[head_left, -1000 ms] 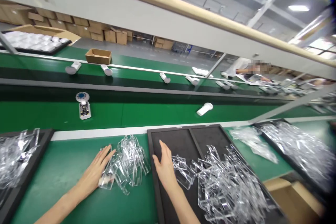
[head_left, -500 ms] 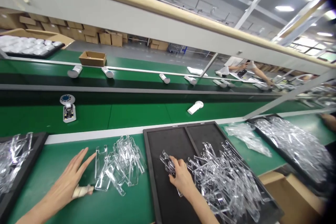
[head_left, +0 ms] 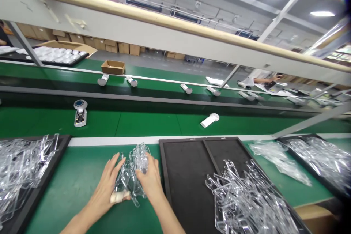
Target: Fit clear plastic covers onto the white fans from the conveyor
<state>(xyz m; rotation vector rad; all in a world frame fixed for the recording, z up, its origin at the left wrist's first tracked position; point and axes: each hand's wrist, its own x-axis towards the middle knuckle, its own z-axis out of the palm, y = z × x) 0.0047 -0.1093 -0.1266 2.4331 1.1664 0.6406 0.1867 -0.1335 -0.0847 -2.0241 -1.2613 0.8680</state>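
Leftward, we have a black rectangular tray [head_left: 41, 190] on the green counter [head_left: 85, 164], heaped with clear plastic parts [head_left: 22, 168]. Past a strip of bare green, our left grip [head_left: 105, 184], its thumb wrapped in a pale band [head_left: 117, 196], spreads wide around the left side of a loose pile of clear, thin plastic frames [head_left: 140, 153]; we see nothing clasped in it. That pile lies on the counter between our two grips. At its right side our right grip [head_left: 150, 178] curls over the frames, thumb and fingers partly closed in; we cannot tell whether it has firm hold of any.

We judge snagging the likeliest trouble: the frames overlap, so lifting one could drag its neighbours along, and squeezing from both sides could scratch or crack them. They look glossy and colourless, long-sided with notched ends, lying at mixed angles, glare blurring their edges.

Farther right sits a black divided tray [head_left: 183, 157] with a bigger tangled heap of similar pieces [head_left: 244, 197] on it, then crumpled clear plastic bags [head_left: 279, 161].
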